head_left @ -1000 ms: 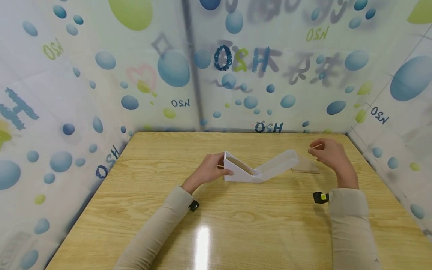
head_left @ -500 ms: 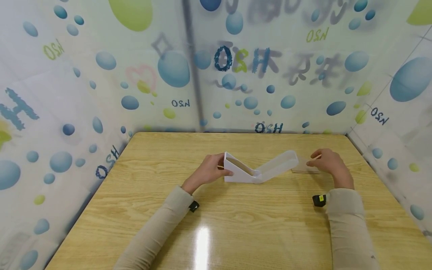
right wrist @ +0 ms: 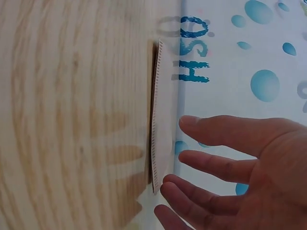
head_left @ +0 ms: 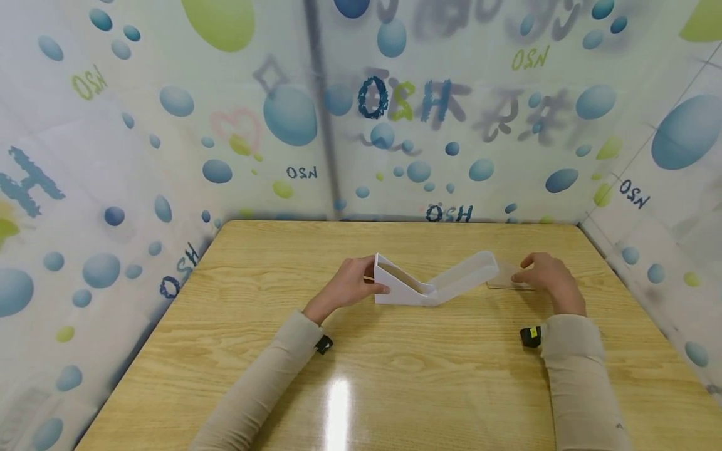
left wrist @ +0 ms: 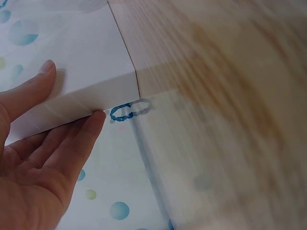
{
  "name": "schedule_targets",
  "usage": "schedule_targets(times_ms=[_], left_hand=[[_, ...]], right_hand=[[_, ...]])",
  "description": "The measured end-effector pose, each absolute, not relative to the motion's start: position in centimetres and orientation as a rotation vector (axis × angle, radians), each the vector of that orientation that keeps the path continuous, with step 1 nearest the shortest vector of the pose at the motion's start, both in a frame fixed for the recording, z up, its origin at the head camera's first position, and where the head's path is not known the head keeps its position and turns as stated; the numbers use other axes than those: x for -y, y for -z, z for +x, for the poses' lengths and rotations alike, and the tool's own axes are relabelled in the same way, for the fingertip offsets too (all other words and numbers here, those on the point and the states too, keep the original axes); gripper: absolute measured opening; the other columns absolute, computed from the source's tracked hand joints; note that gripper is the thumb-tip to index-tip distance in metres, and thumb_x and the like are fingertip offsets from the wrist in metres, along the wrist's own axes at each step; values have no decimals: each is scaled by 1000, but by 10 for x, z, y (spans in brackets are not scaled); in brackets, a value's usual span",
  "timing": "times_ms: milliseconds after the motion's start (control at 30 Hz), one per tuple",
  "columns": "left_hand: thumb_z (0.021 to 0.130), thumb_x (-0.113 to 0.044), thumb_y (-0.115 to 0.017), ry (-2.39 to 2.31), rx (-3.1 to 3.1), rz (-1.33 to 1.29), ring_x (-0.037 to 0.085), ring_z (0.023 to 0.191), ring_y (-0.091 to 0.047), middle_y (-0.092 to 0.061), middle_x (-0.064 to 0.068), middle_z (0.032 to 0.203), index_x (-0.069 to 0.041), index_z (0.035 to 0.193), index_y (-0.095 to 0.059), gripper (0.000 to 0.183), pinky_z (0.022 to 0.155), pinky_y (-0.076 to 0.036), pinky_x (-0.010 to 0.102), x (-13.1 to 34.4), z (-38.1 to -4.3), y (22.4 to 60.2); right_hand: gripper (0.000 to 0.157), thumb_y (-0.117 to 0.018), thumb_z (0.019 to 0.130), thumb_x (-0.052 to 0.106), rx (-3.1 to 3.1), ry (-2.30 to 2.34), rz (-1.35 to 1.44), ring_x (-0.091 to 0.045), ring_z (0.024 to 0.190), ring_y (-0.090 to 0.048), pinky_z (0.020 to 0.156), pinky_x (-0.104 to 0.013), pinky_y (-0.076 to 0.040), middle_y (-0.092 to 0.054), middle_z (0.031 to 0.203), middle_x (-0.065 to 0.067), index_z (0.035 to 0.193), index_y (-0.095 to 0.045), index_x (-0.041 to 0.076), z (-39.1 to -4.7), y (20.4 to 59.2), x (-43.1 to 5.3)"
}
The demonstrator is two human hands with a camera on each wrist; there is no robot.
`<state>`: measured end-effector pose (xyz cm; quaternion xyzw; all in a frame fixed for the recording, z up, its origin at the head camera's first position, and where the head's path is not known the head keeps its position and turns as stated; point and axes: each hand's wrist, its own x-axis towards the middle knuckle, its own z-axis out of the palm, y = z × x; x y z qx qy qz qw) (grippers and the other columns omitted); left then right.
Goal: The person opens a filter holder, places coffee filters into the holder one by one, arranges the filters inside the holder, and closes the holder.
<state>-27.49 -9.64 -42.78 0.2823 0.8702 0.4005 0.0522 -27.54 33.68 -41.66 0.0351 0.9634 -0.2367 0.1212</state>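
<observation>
My left hand (head_left: 351, 282) grips the tall end of a white wedge-shaped box (head_left: 399, 290), fingers behind and thumb on the near side. In the left wrist view, the thumb lies on one face of the box and the fingertips at its lower edge. Its translucent lid (head_left: 467, 275) is hinged open and tilts up to the right. My right hand (head_left: 548, 279) is low over a thin flat piece of corrugated cardboard (right wrist: 165, 124) on the table. Its fingers are spread and relaxed beside the cardboard, with nothing seen between them.
The wood-grain table (head_left: 395, 388) reaches back to a wall sheet (head_left: 451, 125) printed with blue and green drops. More sheeting closes in the left and right sides. Light glares off the tabletop between the forearms.
My right hand has come down and slightly left onto the cardboard. The thin pale strip at its fingertips a second ago is no longer seen there. The left hand and box have stayed still.
</observation>
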Motion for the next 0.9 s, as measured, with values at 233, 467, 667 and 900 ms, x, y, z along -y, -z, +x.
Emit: schedule_targets(times_ms=[233, 467, 667, 900], left_hand=[[90, -15, -82, -1225, -2638, 857, 22, 100, -76, -76, 10, 115, -9, 122, -68, 36, 88, -63, 34, 96, -275, 428], [89, -15, -83, -1244, -2624, 832, 21, 100, -76, -76, 10, 115, -9, 122, -68, 36, 88, -63, 34, 96, -278, 431], [89, -16, -83, -1226, -2634, 823, 22, 102, -76, -76, 9, 115, -10, 121, -68, 35, 89, -63, 35, 96, -277, 430], [90, -16, -83, -1213, -2639, 818, 22, 102, -76, -76, 9, 115, -10, 121, -68, 35, 87, -63, 34, 96, -277, 429]], right_hand=[[68, -67, 97, 32, -2779, 691, 139, -55, 115, -53, 91, -61, -50, -48, 140, -42, 140, -45, -16, -274, 416, -337], [68, -67, 97, 32, -2789, 656, 115, -58, 118, -53, 92, -63, -50, -48, 140, -42, 139, -47, -18, -272, 414, -334], [68, -66, 98, 32, -2786, 674, 118, -59, 119, -52, 93, -63, -50, -47, 141, -43, 140, -46, -18, -273, 416, -333], [61, -70, 93, 27, -2817, 653, 135, -51, 107, -57, 84, -58, -51, -54, 134, -40, 133, -52, -15, -274, 420, -331]])
